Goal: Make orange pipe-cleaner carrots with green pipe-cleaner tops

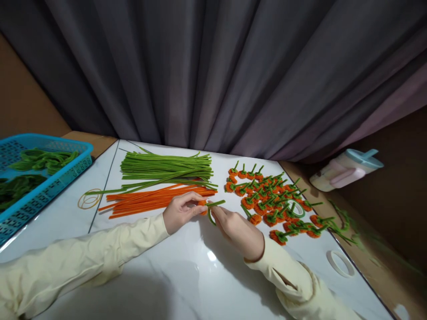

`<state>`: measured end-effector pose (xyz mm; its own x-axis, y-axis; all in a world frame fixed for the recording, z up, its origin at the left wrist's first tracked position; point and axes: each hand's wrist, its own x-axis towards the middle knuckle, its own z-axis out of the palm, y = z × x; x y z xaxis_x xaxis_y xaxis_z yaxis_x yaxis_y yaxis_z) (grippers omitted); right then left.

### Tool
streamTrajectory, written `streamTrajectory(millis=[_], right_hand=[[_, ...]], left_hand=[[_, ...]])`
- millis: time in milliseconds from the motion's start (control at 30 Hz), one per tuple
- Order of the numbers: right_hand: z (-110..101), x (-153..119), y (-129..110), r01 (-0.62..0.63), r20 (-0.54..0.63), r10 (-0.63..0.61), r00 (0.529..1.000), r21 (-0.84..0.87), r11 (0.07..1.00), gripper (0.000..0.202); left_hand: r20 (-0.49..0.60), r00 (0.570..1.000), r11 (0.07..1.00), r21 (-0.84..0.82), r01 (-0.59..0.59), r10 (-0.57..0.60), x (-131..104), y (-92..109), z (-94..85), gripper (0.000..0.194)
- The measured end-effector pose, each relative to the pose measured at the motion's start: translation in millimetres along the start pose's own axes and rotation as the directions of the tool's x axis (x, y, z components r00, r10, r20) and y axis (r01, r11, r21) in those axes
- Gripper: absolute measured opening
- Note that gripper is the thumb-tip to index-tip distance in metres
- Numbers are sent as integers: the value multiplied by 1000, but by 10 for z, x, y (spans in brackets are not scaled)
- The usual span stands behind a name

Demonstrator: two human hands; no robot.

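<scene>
Between the fingertips of my left hand (183, 211) is a small orange pipe-cleaner pumpkin (203, 203), partly hidden by the fingers. My right hand (235, 229) pinches a green pipe cleaner (216, 203) that sticks out from the orange piece and curls down in a loop. The two hands almost meet above the white table. Just behind them lie a bundle of orange pipe cleaners (143, 202) and a bundle of green pipe cleaners (163, 165). Several finished-looking orange pumpkins (262, 206) with green stems are spread to the right of my right hand.
At the left edge stands a blue basket (78, 162) with green fuzzy pieces inside. Rubber bands (89, 198) lie beside it. A green-rimmed tape roll (296, 208) sits among the pumpkins, and a white tape ring (340, 263) near the right edge. A lidded cup (343, 171) stands far right.
</scene>
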<state>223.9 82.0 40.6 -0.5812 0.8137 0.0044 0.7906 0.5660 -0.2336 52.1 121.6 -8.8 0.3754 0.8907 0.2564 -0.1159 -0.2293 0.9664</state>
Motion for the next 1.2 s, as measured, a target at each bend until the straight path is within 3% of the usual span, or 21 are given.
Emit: streamTrajectory(millis=[133,267,333,467,567,667,767,933,1067,1200], right_hand=[[-35,6,-7,-15,-71,34,997,250,968,14],[-102,23,0,-212,161,144,976,585,783,19],[-111,29,7,-238,198,146,969,605,760,19],[-60,31,22,-139,102,102,990,496,857,18],[-29,35,52,-125,112,78,991,512,850,15],[-41,52,94,-203,217,75,973,665,719,15],[-54,75,123,-308,312,86,946,786,536,18],[-17,94,131,-363,347,111,931,857,366,21],[-8,93,109,-354,335,118,935,900,253,25],[-28,103,40,-354,344,101,934,929,110,28]], left_hand=[[0,1000,1000,13,2,-2,-12,-8,-2,21],[10,999,999,11,33,-33,-9,6,-1,20],[23,998,998,-2,64,-63,1,32,3,19],[72,983,982,-71,174,-169,12,84,12,23],[109,973,970,-117,214,-201,11,84,9,29],[96,989,993,21,114,-115,3,61,-5,25],[126,989,952,286,-110,76,-19,42,-18,21],[295,901,737,521,-430,317,-109,4,6,39],[361,857,641,569,-515,368,-167,-35,46,60],[387,862,553,661,-508,329,-163,-72,49,65]])
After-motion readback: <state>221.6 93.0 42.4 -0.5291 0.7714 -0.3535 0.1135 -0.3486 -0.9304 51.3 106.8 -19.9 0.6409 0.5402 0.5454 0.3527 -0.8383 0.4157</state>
